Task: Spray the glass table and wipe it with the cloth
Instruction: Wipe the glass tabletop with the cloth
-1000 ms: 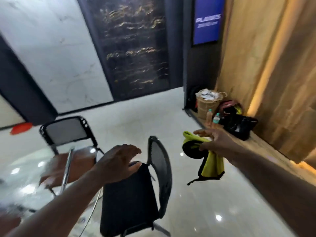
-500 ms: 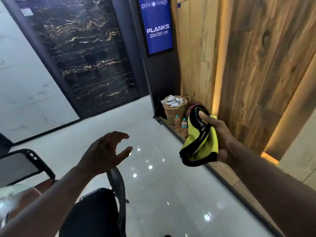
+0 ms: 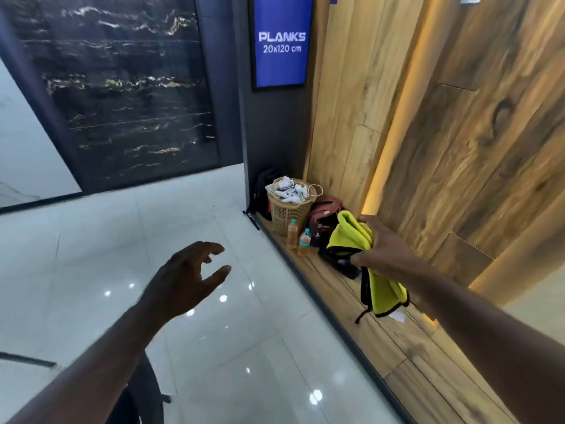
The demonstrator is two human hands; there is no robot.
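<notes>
Clamping a fuzzy yellow, black-hemmed cloth (image 3: 348,234), the right hand (image 3: 386,252) bunches it; the left hand (image 3: 183,280) curls loosely, grip apart.

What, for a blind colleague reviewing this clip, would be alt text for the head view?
The right hand grips a yellow cloth with black trim over a wooden ledge, while the open, empty left hand hovers above a white floor. A basket, two bottles and bags sit on the ledge below a blue PLANKS sign.

Open glossy floor (image 3: 214,347) spreads from nine to twelve o'clock. At one o'clock a basket (image 3: 289,214), two bottles (image 3: 292,235) and bags (image 3: 324,211) crowd the wooden ledge (image 3: 397,347); a plank wall (image 3: 489,148) closes off three o'clock.
</notes>
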